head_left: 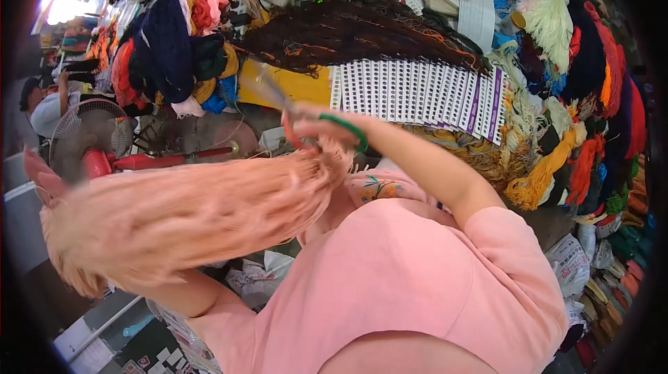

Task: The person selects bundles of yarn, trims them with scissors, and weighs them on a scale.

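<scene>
My right hand (313, 123) is closed around a pair of scissors (275, 91), one handle loop green and the other orange. The blades point up and to the left, blurred by motion. Just below this hand, a long hank of salmon-pink yarn (195, 210) has its gathered end close to my fingers. The strands stretch left across the view to a looser end. My left forearm (184, 290) passes beneath the hank, which hides the left hand and whatever it grips.
Beyond my right hand, overlapping white punched cards (417, 92) lie beside a yellow sheet (289, 85) and dark brown yarn (362, 29). Navy yarn (163, 47) hangs at left, mixed coloured hanks (591, 165) at right. A floor fan (90, 134) and another person (49, 109) are at far left.
</scene>
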The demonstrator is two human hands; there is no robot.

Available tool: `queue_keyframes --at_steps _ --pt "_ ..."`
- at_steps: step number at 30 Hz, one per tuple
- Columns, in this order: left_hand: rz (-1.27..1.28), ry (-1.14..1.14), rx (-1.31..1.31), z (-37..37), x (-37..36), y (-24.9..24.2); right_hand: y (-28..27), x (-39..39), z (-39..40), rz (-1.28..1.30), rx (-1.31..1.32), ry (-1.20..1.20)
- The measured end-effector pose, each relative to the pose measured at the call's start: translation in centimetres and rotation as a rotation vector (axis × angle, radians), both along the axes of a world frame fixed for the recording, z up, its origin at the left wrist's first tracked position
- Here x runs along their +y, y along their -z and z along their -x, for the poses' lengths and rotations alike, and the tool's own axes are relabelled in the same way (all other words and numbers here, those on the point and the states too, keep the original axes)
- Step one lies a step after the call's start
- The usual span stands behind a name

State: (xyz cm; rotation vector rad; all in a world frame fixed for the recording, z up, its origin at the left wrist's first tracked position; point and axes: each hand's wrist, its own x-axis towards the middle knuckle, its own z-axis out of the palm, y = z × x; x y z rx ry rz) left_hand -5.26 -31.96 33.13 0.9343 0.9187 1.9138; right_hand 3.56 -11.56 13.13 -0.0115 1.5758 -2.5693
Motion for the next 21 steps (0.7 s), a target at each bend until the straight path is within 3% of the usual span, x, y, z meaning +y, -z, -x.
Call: queue_keyframes --at_steps 1,2,3,5,8,10,12,13,15,16,18,19,20,21 --pt "0.060 -0.047 0.018 8.4 -2.4 -0.3 2.1 -1.5 0.2 -0.121 0.010 -0.074" --pt "0.118 -0.094 0.034 4.0 -2.9 1.1 2.2 -2.6 -0.4 -0.132 -0.096 -0.139" --pt "0.176 -0.143 0.048 9.8 -4.4 1.4 2.3 -3.3 -1.2 -0.142 -0.204 -0.206" --pt "0.296 -0.243 0.068 12.5 -5.4 3.6 5.4 -4.5 -1.6 0.179 0.031 -0.081" --pt "0.476 -0.368 0.084 11.1 -3.8 8.4 3.5 -2.6 -3.3 0.576 -0.130 0.090" --pt "0.580 -0.437 0.090 10.1 -3.0 11.5 1.3 -2.0 -4.4 0.604 -0.168 0.240" --pt "0.427 0.286 -0.582 6.7 -2.6 15.0 -0.1 -2.4 -5.1 0.607 -0.208 0.425" --pt "0.371 0.313 -0.585 4.0 -1.4 15.7 0.3 -2.7 -5.3 0.625 -0.201 0.446" --pt "0.173 0.652 -0.660 1.5 1.3 17.7 1.2 -3.4 -5.7 0.627 -0.194 0.501" --pt "0.448 0.550 -0.574 1.3 0.7 18.4 0.1 -3.9 -5.9 0.649 -0.188 0.553" --pt "0.549 0.615 -0.701 0.2 2.1 19.3 0.2 -4.5 -6.2 0.660 -0.182 0.591" --pt "0.593 0.537 -0.680 -0.3 1.9 20.3 0.5 -4.7 -6.4 0.675 -0.168 0.629" --pt "0.812 0.470 -0.660 -0.6 2.1 20.9 0.8 -4.7 -6.7 0.685 -0.169 0.633" --pt "0.628 0.429 -0.777 -1.5 2.5 20.2 0.9 -4.4 -6.9 0.668 -0.156 0.643"
